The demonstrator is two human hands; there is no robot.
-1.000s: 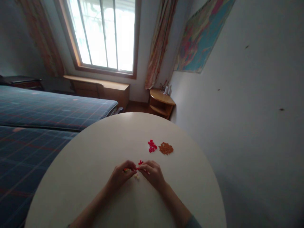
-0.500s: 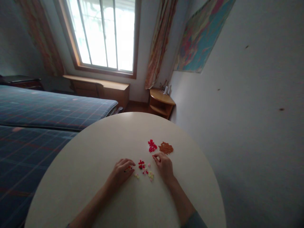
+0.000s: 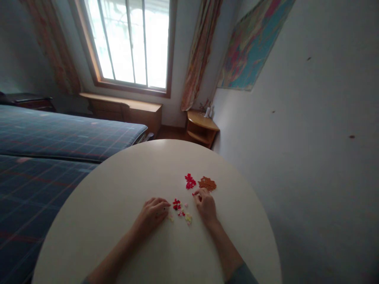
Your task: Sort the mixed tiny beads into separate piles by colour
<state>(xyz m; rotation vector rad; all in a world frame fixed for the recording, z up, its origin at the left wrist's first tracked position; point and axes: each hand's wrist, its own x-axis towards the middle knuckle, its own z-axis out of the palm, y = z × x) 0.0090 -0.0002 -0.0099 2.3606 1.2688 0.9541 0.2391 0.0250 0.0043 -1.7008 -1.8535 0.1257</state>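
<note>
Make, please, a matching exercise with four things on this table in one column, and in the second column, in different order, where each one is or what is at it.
1. flat heap of small brown pieces
2. loose small pale yellow pieces
3. bare left hand
4. bare right hand

A. small red piece at its fingertips
B. furthest left of the four
C. directly beyond the right hand
D. between the two hands

Right pairs: 1-C, 2-D, 3-B, 4-A.

A bright window (image 3: 156, 51) faces blue plaid mattresses (image 3: 65, 130).
</note>
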